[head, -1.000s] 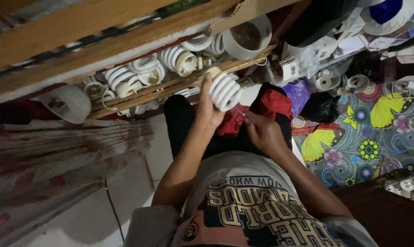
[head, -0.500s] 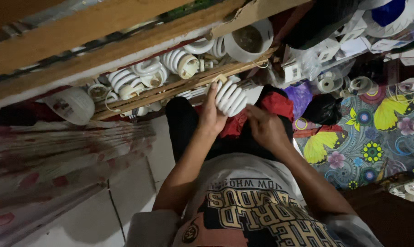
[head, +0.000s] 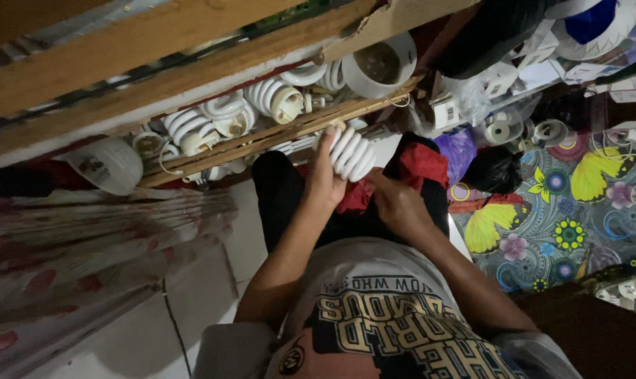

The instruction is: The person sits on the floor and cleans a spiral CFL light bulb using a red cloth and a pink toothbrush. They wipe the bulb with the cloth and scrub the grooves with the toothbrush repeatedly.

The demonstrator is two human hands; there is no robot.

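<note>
My left hand [head: 325, 184] grips a white spiral lamp bulb [head: 353, 153] and holds it up over my lap, just below the edge of a wooden crate [head: 261, 137]. A little right of the bulb's base, my right hand [head: 396, 205] rests over a red cloth [head: 422, 163] on my black trousers, its fingers curled. Whether anything lies in it is hidden. My printed shirt fills the bottom of the view.
The crate holds several more white spiral bulbs [head: 265, 98] and a round white lamp housing [head: 382, 67]. A white dome cover [head: 108, 165] lies left of it. Right of me are a flowered mat [head: 578, 203], a black bag [head: 497, 170], tape rolls [head: 551, 130] and small boxes. A pink curtain [head: 86, 245] hangs left.
My left hand has tilted the bulb and shifted it a little toward the crate edge. My right hand has drawn slightly away from the bulb's base.
</note>
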